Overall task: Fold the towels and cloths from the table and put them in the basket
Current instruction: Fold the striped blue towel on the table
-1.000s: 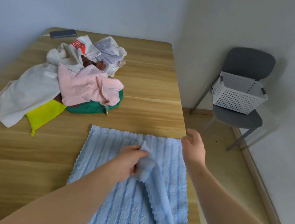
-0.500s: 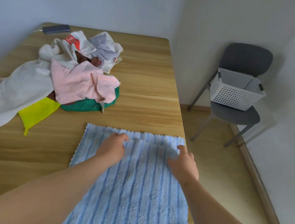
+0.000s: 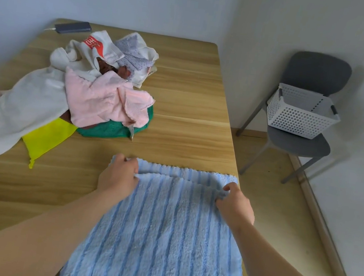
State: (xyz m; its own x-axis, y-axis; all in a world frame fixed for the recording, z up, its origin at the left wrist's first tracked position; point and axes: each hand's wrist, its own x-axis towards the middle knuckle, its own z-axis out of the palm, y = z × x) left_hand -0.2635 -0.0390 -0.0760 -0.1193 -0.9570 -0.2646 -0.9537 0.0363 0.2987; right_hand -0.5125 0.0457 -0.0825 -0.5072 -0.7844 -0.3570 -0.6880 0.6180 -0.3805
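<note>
A blue striped towel (image 3: pixel 168 229) lies flat on the wooden table (image 3: pixel 186 119) at its near right corner. Its upper layer is drawn back a little, so a strip of the layer below shows along the far edge. My left hand (image 3: pixel 118 175) pinches the far left corner of the upper layer. My right hand (image 3: pixel 236 204) pinches the far right corner. A heap of unfolded cloths (image 3: pixel 84 91) sits at the table's left: white, pink, green, yellow and a grey dotted one. The white perforated basket (image 3: pixel 301 112) stands on a grey chair (image 3: pixel 302 140) to the right.
A dark flat device (image 3: pixel 73 27) with a cable lies at the table's far left corner. The chair stands on the floor near the right wall, apart from the table's right edge (image 3: pixel 229 111).
A second ago the left hand held a raised fold mid-towel. The towel was then laid flat, and both hands now grip the upper layer's far corners, pulled slightly toward me.
</note>
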